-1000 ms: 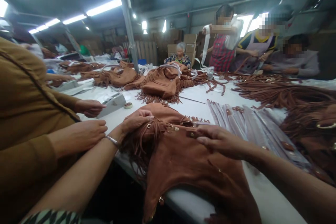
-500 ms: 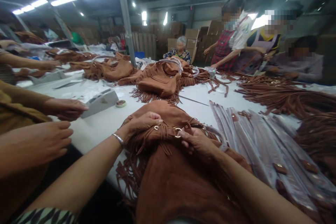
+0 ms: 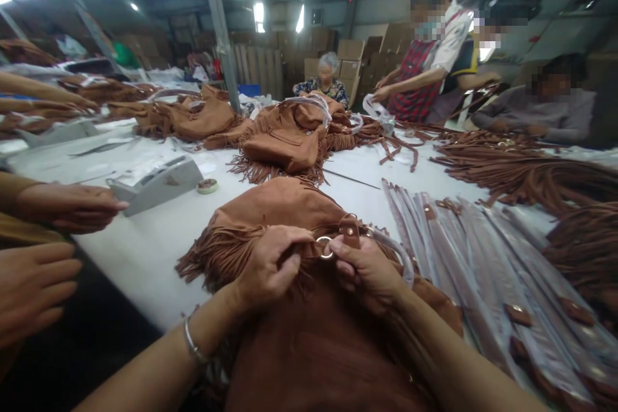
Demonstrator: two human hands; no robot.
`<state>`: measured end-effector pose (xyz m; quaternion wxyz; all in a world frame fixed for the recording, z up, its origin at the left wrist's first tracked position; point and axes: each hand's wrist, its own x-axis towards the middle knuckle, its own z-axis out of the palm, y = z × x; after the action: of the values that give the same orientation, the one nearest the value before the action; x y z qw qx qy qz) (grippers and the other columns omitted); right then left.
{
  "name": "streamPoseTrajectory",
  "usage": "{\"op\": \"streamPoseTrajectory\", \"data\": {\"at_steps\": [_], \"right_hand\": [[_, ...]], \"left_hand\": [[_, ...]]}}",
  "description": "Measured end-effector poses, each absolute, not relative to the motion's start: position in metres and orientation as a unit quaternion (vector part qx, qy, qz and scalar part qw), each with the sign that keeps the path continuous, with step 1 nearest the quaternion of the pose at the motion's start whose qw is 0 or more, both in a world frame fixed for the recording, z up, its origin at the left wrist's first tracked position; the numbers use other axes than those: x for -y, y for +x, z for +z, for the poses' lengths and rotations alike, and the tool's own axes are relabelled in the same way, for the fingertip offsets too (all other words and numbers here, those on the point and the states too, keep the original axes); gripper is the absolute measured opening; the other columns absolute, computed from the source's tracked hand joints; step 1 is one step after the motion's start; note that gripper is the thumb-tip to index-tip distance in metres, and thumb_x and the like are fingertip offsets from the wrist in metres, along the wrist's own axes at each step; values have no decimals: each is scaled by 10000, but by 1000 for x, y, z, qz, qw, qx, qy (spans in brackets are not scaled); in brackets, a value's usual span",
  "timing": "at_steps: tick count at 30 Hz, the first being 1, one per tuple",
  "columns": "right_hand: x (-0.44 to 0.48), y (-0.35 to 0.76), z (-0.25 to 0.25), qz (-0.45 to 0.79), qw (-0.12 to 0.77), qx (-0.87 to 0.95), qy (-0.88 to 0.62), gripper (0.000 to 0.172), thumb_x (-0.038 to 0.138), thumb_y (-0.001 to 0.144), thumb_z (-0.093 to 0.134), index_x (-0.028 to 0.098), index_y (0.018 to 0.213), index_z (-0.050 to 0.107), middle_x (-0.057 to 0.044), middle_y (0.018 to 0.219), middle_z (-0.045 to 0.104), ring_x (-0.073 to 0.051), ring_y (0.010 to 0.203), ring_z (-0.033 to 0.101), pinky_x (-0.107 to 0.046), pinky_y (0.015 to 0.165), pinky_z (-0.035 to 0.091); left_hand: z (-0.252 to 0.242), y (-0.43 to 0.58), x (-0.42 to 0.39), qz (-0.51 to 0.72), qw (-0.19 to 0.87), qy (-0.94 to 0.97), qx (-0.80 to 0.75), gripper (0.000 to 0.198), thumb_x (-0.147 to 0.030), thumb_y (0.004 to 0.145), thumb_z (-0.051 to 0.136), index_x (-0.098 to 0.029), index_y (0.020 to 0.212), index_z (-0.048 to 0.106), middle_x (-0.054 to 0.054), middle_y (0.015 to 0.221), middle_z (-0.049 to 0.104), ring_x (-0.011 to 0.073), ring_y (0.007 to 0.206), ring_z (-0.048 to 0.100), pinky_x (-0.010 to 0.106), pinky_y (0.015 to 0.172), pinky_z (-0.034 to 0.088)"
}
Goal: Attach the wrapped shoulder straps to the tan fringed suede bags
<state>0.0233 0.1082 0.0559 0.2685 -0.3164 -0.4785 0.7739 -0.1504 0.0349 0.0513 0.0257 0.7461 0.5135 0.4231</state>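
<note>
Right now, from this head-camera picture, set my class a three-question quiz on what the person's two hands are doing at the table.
1. Where does the row of straps lie relative to the fringed bag? A: to the person's right. B: to the person's left. C: underneath it.
2. True or false: the left hand lies flat and open on the table.
3. Fill in: between the left hand and the right hand sits a small metal ____.

Key: 1 A. 2 False: its grip is closed on the bag's top edge. 3 ring.
</note>
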Motion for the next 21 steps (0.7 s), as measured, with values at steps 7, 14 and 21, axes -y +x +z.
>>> {"op": "streamPoseTrajectory", "data": {"at_steps": [7, 14, 21], "right_hand": [[-109, 22, 51, 753, 299, 482, -333, 329, 435, 724, 681, 140, 714, 536, 97, 386, 314, -27, 323, 226, -141, 310, 237], [-119, 44, 58, 765, 194, 525, -320, 412, 564, 791, 560, 172, 907, 509, 67, 455, 458, -33, 320, 213, -141, 299, 200], [-133, 53, 58, 718, 102, 599, -340, 417, 548, 773, 591, 149, 708, 490, 56, 489, 433, -35, 351, 251, -187, 343, 153]], "left_hand": [[43, -126, -46, 348, -138, 731, -571, 346, -379, 843, 550, -122, 1074, 525, 117, 1027, 609, 269, 993, 531, 468, 929, 341], [32, -138, -62, 331, -116, 789, -505, 166, -300, 853, 539, -148, 902, 583, 56, 876, 629, 200, 821, 538, 373, 765, 376], [26, -140, -62, 320, -131, 813, -469, 209, -308, 822, 582, -141, 943, 619, 66, 883, 630, 209, 828, 527, 376, 768, 388]]}}
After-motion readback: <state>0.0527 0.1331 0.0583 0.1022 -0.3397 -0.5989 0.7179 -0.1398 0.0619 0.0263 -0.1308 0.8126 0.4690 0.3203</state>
